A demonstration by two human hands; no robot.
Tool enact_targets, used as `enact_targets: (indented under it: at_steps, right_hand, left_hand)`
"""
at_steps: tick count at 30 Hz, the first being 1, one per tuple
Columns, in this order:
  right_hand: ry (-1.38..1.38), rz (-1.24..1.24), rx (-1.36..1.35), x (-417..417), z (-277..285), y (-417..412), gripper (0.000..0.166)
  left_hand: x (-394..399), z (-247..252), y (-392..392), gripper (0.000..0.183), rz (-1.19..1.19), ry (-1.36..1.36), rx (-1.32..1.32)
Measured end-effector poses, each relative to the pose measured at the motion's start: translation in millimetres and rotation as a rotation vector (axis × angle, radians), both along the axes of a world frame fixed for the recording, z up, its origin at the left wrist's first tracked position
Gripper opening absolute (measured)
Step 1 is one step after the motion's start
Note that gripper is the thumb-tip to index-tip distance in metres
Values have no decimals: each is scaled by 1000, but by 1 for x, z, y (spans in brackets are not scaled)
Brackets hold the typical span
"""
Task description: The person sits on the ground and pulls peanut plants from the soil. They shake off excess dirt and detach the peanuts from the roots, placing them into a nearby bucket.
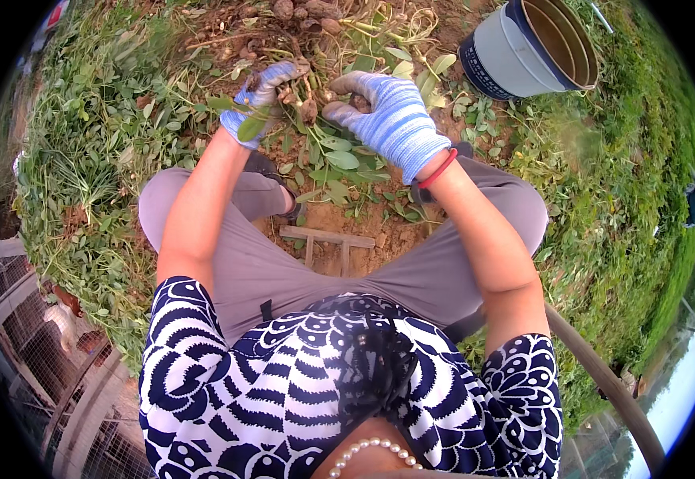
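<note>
My left hand (261, 102), in a blue-and-white striped knit work glove, grips the root end of an uprooted peanut plant. Soil-covered peanut pods (308, 112) hang from those roots between my two hands. The plant's green leaves (341, 158) spread below, toward my feet. Close by on the right, my right hand (392, 117) wears a matching glove, its thumb and fingers curled around a brownish peanut pod (360, 103). The fingertips come up to the roots; whether they touch other pods is hard to tell.
More dirty peanut pods (305, 11) lie heaped on soil beyond my hands. A white-and-blue bucket (512, 57) stands tilted in view at upper right. Pulled plants (114, 132) cover the left ground. A wooden frame piece (326, 235) shows between my legs; a wire-mesh pen (27, 299) lies lower left.
</note>
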State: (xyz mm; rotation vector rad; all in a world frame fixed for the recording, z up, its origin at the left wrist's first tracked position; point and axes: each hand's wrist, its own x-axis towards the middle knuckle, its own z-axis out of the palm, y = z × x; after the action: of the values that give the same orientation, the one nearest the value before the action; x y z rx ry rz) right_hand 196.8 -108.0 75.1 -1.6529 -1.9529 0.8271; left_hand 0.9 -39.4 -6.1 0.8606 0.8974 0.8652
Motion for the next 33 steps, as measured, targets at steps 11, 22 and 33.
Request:
enact_targets:
  at_steps: [11,22,33]
  right_hand:
    - [357,105,-34,24,27,1,30]
    - [219,-62,88,84,34,25,35]
    - [197,-188,-124,74,19,17,37]
  left_hand:
    - [-19,-13,3,27,-27,44,-135]
    - [-8,18,-1,55,-246,10,180]
    - [-18,-4,11,55,-254,-16,87]
